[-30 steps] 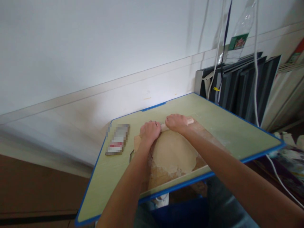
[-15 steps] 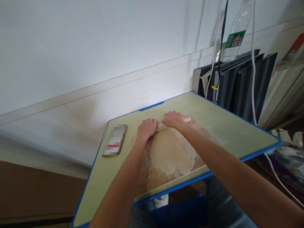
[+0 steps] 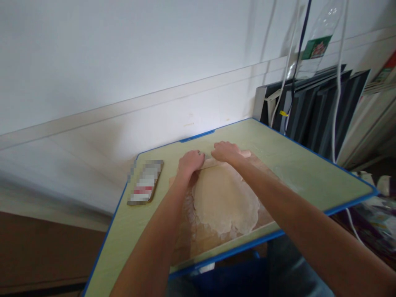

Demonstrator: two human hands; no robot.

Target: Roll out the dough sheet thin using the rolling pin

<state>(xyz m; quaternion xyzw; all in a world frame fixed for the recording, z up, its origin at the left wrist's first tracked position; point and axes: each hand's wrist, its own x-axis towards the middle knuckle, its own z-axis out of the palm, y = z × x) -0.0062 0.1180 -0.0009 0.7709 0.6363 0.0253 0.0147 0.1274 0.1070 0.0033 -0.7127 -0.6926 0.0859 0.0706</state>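
A pale, flattened sheet of dough (image 3: 224,198) with ragged edges lies on a floured wooden board (image 3: 204,243). Across its far edge sits a rolling pin (image 3: 210,163), mostly covered by the hands; one end shows at the right. My left hand (image 3: 191,160) is closed over the pin's left part. Closed round its right part is my right hand (image 3: 225,150). Between the two hands a short stretch of the pin is visible, touching the dough.
The board rests on a light green table (image 3: 309,177) with a blue rim. A phone (image 3: 145,183), blurred out, lies left of the board. A white wall (image 3: 123,62) stands behind. Dark panels (image 3: 315,103), hanging cables and a plastic bottle (image 3: 318,45) are at the right.
Both hands remain on the rolling pin at the dough's far edge, their fingers curled slightly more over it. The view has shifted a little, and more of the dough's near part shows.
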